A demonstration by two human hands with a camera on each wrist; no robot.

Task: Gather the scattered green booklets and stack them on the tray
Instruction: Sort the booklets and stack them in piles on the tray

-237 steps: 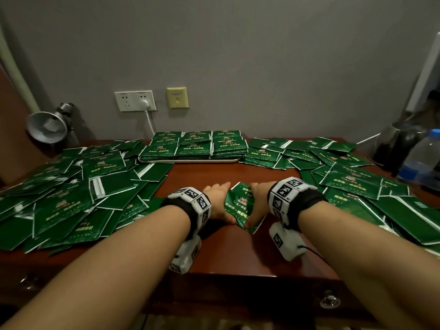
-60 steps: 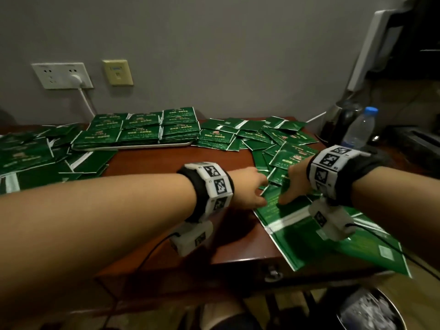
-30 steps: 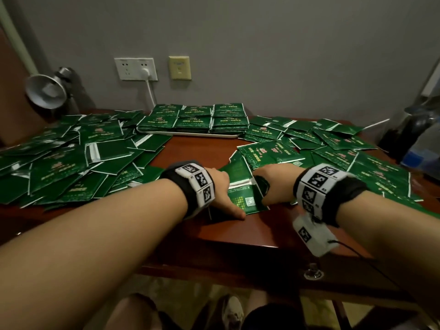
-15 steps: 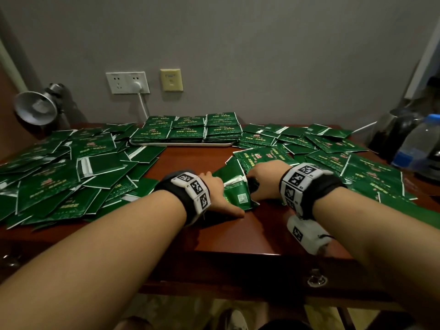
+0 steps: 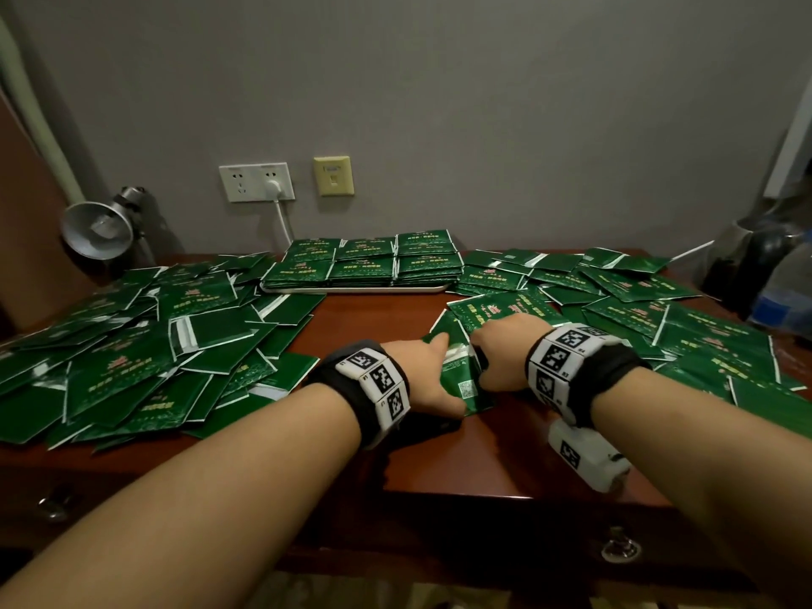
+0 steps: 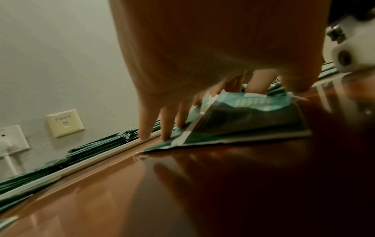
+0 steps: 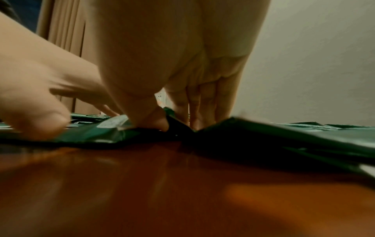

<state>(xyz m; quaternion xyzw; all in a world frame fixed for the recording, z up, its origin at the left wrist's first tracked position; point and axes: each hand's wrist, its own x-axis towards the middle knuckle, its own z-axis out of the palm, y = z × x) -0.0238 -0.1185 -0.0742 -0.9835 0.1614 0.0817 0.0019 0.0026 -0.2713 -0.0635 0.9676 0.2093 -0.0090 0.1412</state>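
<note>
A small bundle of green booklets (image 5: 462,380) lies tented on the brown table's middle, between my two hands. My left hand (image 5: 424,375) holds its left side, fingers (image 6: 164,126) down on the far edge and thumb at the near corner. From the right, my right hand (image 5: 501,358) pinches the bundle (image 7: 91,133), thumb (image 7: 154,120) on top and fingers behind. The white tray (image 5: 351,290) at the back centre carries neat stacks of booklets (image 5: 369,261). Loose booklets cover the table's left (image 5: 132,345) and right (image 5: 637,301).
A metal lamp (image 5: 96,228) stands at the back left, below a wall socket with a plug (image 5: 257,182). A dark kettle (image 5: 764,265) and a water bottle (image 5: 786,296) stand at the far right. Bare wood (image 5: 386,318) shows between my hands and the tray.
Two seconds ago both hands reached into the right-hand pile. They have since drawn booklets to the table's middle and stayed closed around that bundle, which has shifted only slightly.
</note>
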